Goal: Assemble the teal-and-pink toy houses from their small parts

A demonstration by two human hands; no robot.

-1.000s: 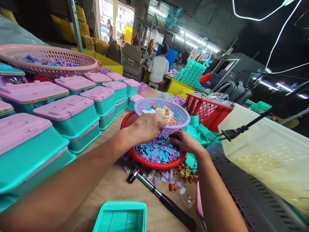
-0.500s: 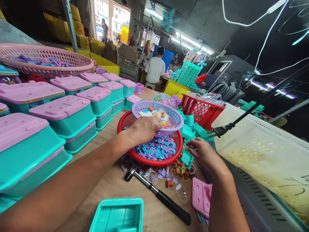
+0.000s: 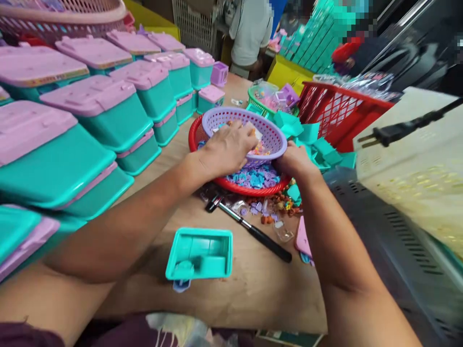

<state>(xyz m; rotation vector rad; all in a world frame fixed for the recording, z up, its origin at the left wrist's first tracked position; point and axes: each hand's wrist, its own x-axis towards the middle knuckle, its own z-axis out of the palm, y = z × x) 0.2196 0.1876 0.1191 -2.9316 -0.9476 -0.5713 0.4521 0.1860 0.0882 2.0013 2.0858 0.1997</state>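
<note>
My left hand [image 3: 231,148] reaches over the near rim of a lilac plastic basket [image 3: 278,140], its fingers bent down among small coloured pieces and white paper. What those fingers hold, if anything, is hidden. My right hand [image 3: 293,159] is at the basket's right rim, with its fingertips out of sight. The lilac basket rests in a larger red basket [image 3: 249,189] full of blue and purple swirl-shaped pieces [image 3: 255,177]. In front of me stands an open teal box [image 3: 213,243] with moulded shapes inside.
A black-handled hammer [image 3: 267,241] lies beside small loose parts [image 3: 258,207]. Stacked teal boxes with pink lids [image 3: 97,108] line the left. Teal pieces [image 3: 311,135], a red crate [image 3: 325,111] and a hanging plug [image 3: 398,130] are at right. A person in white [image 3: 251,33] sits beyond.
My right hand has moved from the teal pieces to the lilac basket's right rim. My left hand stays over that basket. The view has tilted down, showing more of the open teal box.
</note>
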